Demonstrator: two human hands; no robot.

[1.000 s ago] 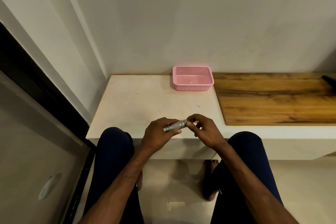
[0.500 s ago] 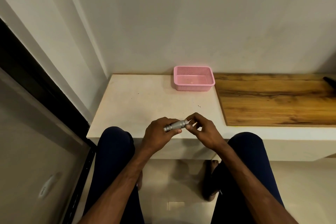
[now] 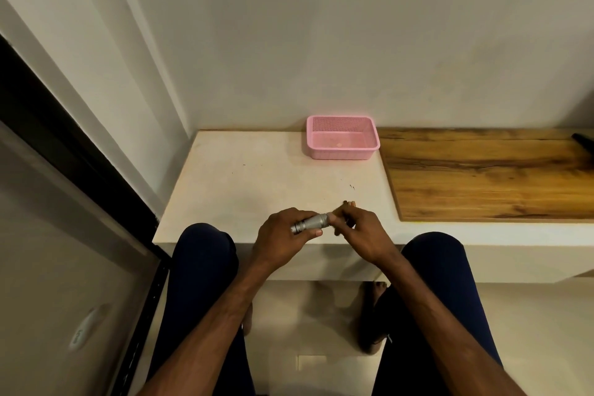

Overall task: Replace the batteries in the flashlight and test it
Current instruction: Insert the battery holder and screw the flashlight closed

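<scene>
The flashlight is held level over the six o'clock edge of the pale ledge, just ahead of the knees. It is wrapped by the left hand, with fingers curled over the barrel and the thumb beneath, so the body is braced against twisting. Its free end is pointed toward three o'clock and is met there by the right hand, whose fingertips are pinched around that end. Whether a cap or a battery is caught between them cannot be told, as the spot is blurred. The split looks deliberate: one hand to anchor, one to turn or feed. The work is judged to be at the battery end, with testing yet to be done. A pink basket is set at twelve o'clock against the wall, well apart from the hands, probably as a parts tray. A wooden board is laid at two o'clock.
</scene>
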